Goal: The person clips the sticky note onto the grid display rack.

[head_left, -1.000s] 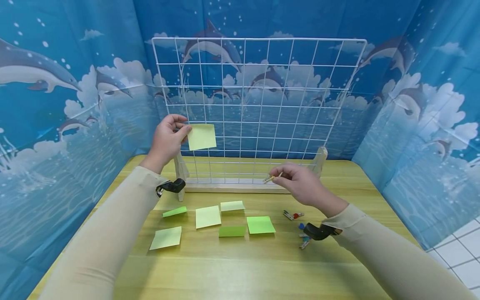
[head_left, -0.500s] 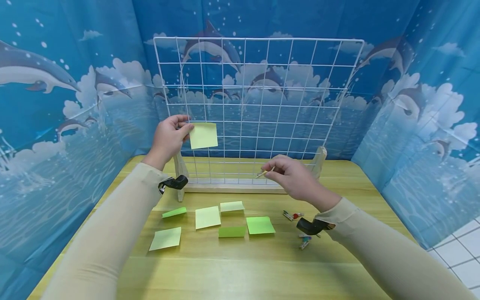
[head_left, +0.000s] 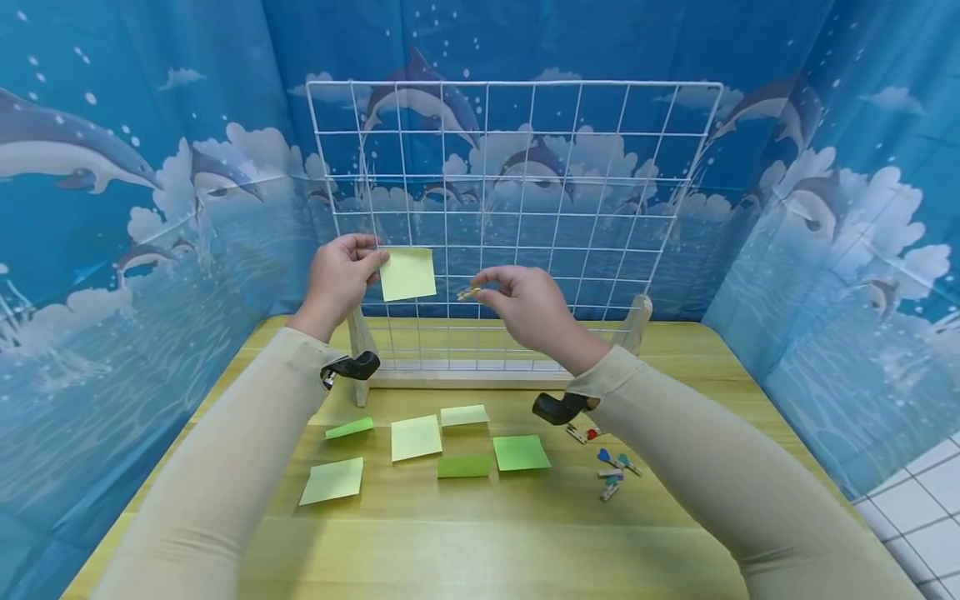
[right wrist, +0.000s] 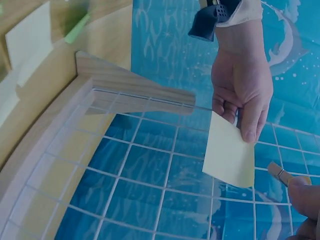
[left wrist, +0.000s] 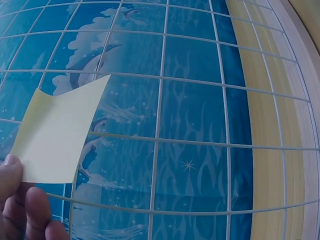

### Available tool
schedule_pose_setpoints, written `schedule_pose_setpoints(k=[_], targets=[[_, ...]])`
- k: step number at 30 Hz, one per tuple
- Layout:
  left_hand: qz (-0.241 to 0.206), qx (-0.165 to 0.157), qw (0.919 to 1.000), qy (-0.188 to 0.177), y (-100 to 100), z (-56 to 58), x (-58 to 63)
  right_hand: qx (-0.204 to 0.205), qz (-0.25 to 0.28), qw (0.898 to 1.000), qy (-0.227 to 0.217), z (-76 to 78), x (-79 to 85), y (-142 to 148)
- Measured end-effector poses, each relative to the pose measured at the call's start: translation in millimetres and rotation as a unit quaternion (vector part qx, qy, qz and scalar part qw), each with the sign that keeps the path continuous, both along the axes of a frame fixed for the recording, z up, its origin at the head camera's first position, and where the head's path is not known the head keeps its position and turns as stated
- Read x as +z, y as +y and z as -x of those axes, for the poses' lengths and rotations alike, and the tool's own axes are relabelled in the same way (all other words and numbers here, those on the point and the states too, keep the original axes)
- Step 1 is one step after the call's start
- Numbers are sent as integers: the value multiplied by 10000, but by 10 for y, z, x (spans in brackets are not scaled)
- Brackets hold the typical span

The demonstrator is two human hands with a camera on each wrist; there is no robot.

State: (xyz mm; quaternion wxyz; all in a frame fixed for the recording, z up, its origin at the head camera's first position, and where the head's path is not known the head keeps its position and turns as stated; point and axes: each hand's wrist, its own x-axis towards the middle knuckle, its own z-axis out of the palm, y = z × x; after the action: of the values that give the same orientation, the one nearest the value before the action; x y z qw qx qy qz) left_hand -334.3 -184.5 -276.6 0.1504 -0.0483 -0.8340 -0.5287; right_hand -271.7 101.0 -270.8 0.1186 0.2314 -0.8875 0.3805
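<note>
My left hand (head_left: 339,279) pinches a pale yellow sticky note (head_left: 408,275) by its left edge, thumb in front. The note stands up before the lower left part of a white wire grid panel (head_left: 513,212). To its right, my right hand (head_left: 528,307) pinches a small wooden clothespin (head_left: 469,293) with some yellow on it. In the right wrist view the tip of the clothespin (right wrist: 278,173) points at the note (right wrist: 230,152), a short gap between them. The left wrist view has the note (left wrist: 57,135) slightly curved in front of the wires.
Several yellow and green sticky notes, such as a bright green note (head_left: 522,452), lie on the wooden table (head_left: 450,550). Several small clothespins (head_left: 611,473) lie near my right forearm. The panel stands in a wooden base (head_left: 468,379). A blue dolphin curtain (head_left: 187,250) surrounds the table.
My right hand has moved up and left with the clothespin, from low at the panel's right side to near the note. My left hand and the note have shifted only slightly right.
</note>
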Motion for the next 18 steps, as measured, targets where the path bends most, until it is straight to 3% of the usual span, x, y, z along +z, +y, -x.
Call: schedule_pose_setpoints(k=[10,18], targets=[[71,73,9999,-12,8,-11,2,-491,-34,9987,-116,332,232,-414],[10,147,9999,-16,24,-28,1,-703,115,9973,-169,495,292,-644]])
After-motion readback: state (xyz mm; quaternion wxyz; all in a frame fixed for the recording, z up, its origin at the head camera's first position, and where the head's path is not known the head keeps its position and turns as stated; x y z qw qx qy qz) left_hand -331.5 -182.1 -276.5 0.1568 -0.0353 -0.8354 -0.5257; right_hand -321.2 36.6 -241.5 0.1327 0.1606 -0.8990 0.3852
